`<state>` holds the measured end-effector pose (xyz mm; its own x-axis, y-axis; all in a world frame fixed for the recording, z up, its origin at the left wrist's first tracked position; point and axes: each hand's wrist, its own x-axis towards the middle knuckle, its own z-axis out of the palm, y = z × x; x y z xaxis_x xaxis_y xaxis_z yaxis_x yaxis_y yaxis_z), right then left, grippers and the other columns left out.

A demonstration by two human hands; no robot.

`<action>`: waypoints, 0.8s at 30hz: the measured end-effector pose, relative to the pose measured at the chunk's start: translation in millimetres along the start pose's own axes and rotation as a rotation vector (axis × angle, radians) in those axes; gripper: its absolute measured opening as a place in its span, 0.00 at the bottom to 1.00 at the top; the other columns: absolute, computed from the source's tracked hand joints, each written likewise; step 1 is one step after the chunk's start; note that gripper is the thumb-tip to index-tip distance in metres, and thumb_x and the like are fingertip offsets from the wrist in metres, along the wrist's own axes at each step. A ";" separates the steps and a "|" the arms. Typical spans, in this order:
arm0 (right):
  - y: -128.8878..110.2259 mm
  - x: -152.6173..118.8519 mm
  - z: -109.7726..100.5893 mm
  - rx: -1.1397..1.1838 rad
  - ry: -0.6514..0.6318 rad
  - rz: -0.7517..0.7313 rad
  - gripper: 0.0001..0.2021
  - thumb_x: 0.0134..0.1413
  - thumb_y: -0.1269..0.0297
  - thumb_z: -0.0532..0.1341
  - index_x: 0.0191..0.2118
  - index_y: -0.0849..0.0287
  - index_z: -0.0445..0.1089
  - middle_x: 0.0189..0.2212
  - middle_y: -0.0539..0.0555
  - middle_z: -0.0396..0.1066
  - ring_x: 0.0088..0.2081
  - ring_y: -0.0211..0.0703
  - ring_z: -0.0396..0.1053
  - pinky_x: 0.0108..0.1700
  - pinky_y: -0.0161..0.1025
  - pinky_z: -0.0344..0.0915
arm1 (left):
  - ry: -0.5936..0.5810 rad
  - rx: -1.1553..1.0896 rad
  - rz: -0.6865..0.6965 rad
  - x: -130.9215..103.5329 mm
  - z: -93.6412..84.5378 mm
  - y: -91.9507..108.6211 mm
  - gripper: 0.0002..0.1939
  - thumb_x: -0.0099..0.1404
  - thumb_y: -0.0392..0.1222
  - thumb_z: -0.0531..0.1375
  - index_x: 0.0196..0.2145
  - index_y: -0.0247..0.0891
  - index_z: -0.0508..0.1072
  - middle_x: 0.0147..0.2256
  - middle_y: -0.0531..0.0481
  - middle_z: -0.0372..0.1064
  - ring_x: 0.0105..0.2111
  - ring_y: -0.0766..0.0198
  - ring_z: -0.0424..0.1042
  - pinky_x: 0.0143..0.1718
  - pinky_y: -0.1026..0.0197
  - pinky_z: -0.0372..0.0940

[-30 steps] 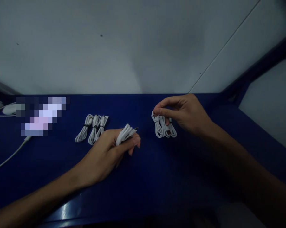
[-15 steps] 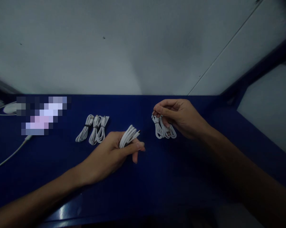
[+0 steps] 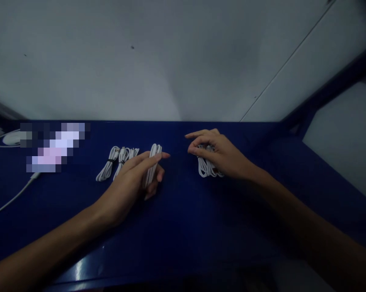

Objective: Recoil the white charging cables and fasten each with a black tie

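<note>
In my left hand (image 3: 134, 174) is a bundle of white coiled cable (image 3: 154, 160), pressed between thumb and fingers and tilted upright. To its left, partly covered by that hand, lie three tied white cable bundles (image 3: 109, 164) with dark bands, side by side; metal plug ends show at their tops. My right hand (image 3: 218, 150) hovers over more white cable bundles (image 3: 205, 168) on the right. Its thumb and index finger are pinched together, and anything thin between them cannot be made out. Another finger of this hand stretches out to the left.
The bundles lie on a dark blue tabletop (image 3: 173, 227) with a grey-white wall panel (image 3: 158, 73) behind. At the left is a blurred-out bright device (image 3: 57, 148) with a white cord (image 3: 14, 200) plugged in, near a white rounded object (image 3: 11, 139).
My left hand has moved left and up with its cable bundle, turning it more upright. My right hand has shifted slightly left, and a finger has straightened above the pinch.
</note>
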<state>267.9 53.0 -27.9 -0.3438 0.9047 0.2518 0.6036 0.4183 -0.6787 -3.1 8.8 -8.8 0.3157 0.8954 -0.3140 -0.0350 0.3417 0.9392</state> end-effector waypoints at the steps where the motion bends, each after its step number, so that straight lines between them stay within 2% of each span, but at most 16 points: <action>1: 2.0 0.6 1.4 -0.010 0.013 -0.010 0.09 0.72 0.54 0.67 0.42 0.47 0.85 0.63 0.52 0.77 0.63 0.61 0.67 0.64 0.68 0.61 | -0.012 -0.026 0.000 -0.3 0.3 0.0 0.22 0.76 0.57 0.63 0.58 0.39 0.79 0.31 0.51 0.72 0.23 0.67 0.65 0.23 0.65 0.62; 4: 5.2 2.1 7.5 -0.037 0.116 -0.047 0.07 0.72 0.55 0.68 0.43 0.46 0.85 0.61 0.52 0.78 0.64 0.62 0.67 0.65 0.69 0.61 | -0.073 -0.097 0.021 -1.5 1.7 -0.8 0.18 0.80 0.49 0.59 0.57 0.35 0.78 0.36 0.45 0.78 0.29 0.62 0.73 0.34 0.60 0.72; 7: 0.4 1.2 13.8 -0.017 0.276 -0.073 0.06 0.73 0.60 0.68 0.45 0.46 0.85 0.56 0.51 0.82 0.62 0.59 0.71 0.63 0.65 0.64 | -0.104 -0.131 0.034 -2.1 3.2 -2.3 0.13 0.80 0.42 0.59 0.55 0.33 0.78 0.44 0.39 0.82 0.37 0.58 0.80 0.46 0.57 0.75; 11: -17.2 -5.1 18.8 0.019 0.389 -0.095 0.08 0.74 0.64 0.66 0.49 0.48 0.84 0.46 0.51 0.85 0.50 0.53 0.76 0.51 0.53 0.72 | -0.099 -0.137 0.008 -1.8 6.0 -2.9 0.14 0.79 0.40 0.61 0.57 0.34 0.78 0.52 0.35 0.83 0.48 0.52 0.83 0.57 0.50 0.74; 15: -33.8 -13.4 23.4 0.062 0.298 -0.099 0.07 0.73 0.65 0.66 0.50 0.49 0.82 0.42 0.51 0.84 0.42 0.49 0.77 0.44 0.48 0.72 | -0.120 -0.169 -0.001 -1.9 8.1 -2.5 0.16 0.80 0.44 0.62 0.59 0.36 0.80 0.58 0.35 0.80 0.58 0.45 0.80 0.61 0.45 0.74; 18: -41.9 -18.3 28.4 0.090 0.225 -0.100 0.06 0.74 0.66 0.66 0.49 0.50 0.81 0.40 0.50 0.83 0.39 0.46 0.77 0.39 0.45 0.71 | -0.128 -0.209 -0.011 -1.9 8.6 -2.6 0.16 0.81 0.44 0.61 0.60 0.38 0.81 0.61 0.37 0.79 0.61 0.44 0.78 0.63 0.44 0.74; 24: -55.5 -25.5 36.7 0.168 0.247 -0.039 0.01 0.71 0.67 0.68 0.45 0.53 0.79 0.36 0.49 0.79 0.36 0.42 0.76 0.35 0.42 0.70 | -0.143 -0.236 0.018 -0.4 7.7 -8.7 0.16 0.80 0.43 0.62 0.60 0.42 0.82 0.61 0.40 0.79 0.60 0.48 0.78 0.63 0.48 0.74</action>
<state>216.8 3.7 -22.0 -0.1670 0.8891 0.4261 0.4584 0.4526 -0.7649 4.3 3.3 -15.8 0.4427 0.8585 -0.2588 -0.2570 0.3980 0.8807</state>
